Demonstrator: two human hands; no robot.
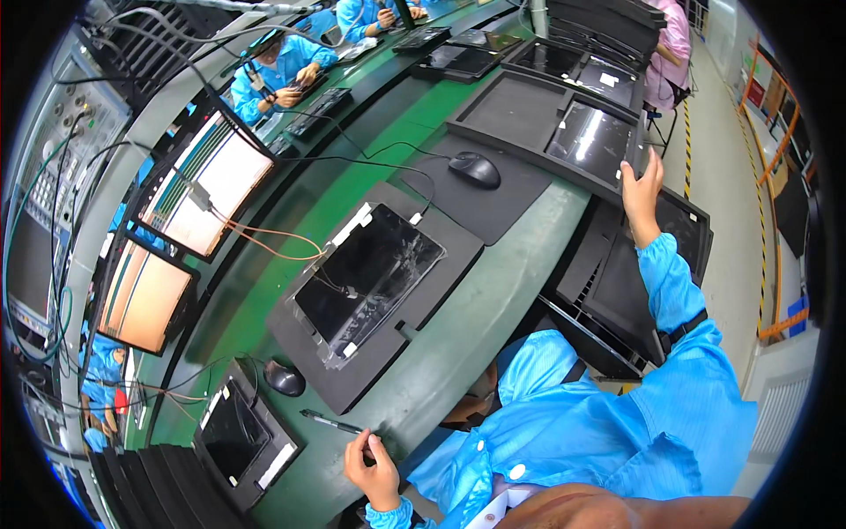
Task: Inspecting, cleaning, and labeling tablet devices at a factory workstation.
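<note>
My right hand (643, 194) reaches out at the right, its fingers apart, at the near edge of a black tray (511, 148). A dark glossy screen panel (592, 137) lies in that tray. Near the table's front edge, my left hand (374, 472) has curled fingers; what they hold, if anything, is hidden. Its fingertips are right by the end of a dark pen (330, 421) lying on the table. Between the hands and farther in, a screen panel (366, 278) with white tabs and wrinkled clear film rests on a black pad (441, 231).
Two computer mice (474, 169) (284, 377) and lit monitors (207, 185) stand along the green table (388, 392). Another panel (231, 432) lies at lower left beside stacked black trays (163, 485). More trays (608, 273) sit below my right arm. Co-workers (280, 75) sit opposite.
</note>
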